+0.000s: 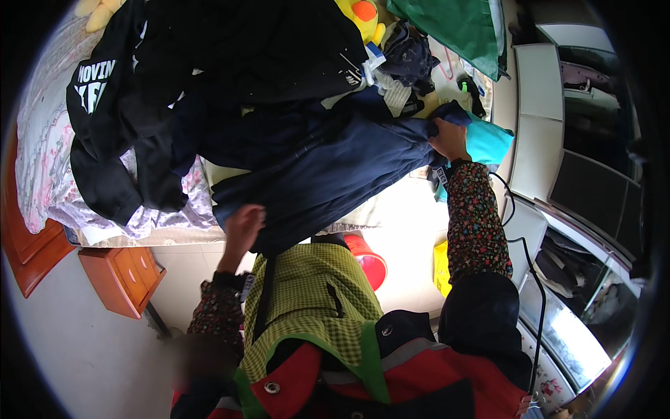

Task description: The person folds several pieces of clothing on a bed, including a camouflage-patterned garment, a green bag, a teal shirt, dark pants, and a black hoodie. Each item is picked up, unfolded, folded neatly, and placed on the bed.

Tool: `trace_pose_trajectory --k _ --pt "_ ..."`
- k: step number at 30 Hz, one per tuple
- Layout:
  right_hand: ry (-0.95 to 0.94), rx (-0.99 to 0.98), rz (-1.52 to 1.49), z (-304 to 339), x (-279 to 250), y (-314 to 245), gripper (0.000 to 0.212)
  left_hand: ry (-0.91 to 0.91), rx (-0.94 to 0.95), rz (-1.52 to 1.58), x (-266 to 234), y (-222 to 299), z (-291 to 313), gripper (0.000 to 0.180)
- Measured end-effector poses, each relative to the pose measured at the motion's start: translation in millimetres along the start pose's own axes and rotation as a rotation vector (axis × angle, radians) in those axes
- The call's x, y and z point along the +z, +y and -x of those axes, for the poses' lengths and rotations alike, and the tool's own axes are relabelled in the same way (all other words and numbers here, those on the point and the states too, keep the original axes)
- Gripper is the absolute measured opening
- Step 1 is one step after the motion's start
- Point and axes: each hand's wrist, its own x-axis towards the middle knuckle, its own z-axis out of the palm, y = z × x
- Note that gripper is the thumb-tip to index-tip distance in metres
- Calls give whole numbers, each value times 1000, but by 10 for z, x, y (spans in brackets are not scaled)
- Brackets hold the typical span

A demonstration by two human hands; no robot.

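Note:
A dark navy garment [328,160] is spread across the near side of the bed, its folds running from lower left to upper right. My right hand [450,138] is closed on the bunched right end of it. Over the garment's lower left corner is my left hand [244,225], slightly blurred, its fingers loosely bent and apart with no cloth seen in them. Beyond the navy cloth lie black clothes [258,56], one sleeve bearing white print. A teal cloth [488,140] sits just past my right hand.
The bed has a floral sheet [42,167]. A yellow plush toy [363,21], dark crumpled clothes [412,56] and a green bag [453,28] are at the back. Below are a red bucket [370,265] and a wooden drawer unit [125,279]. A black cable [534,279] hangs at right.

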Motion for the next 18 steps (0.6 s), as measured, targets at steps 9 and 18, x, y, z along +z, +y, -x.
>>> trace_pose_trajectory --k 9,18 --pt "21 -129 -360 1302 -367 -1269 44 -607 -216 225 1238 571 -566 50" --pt "-35 -120 -831 1496 619 -2634 62 -369 -78 57 998 423 -741 59"
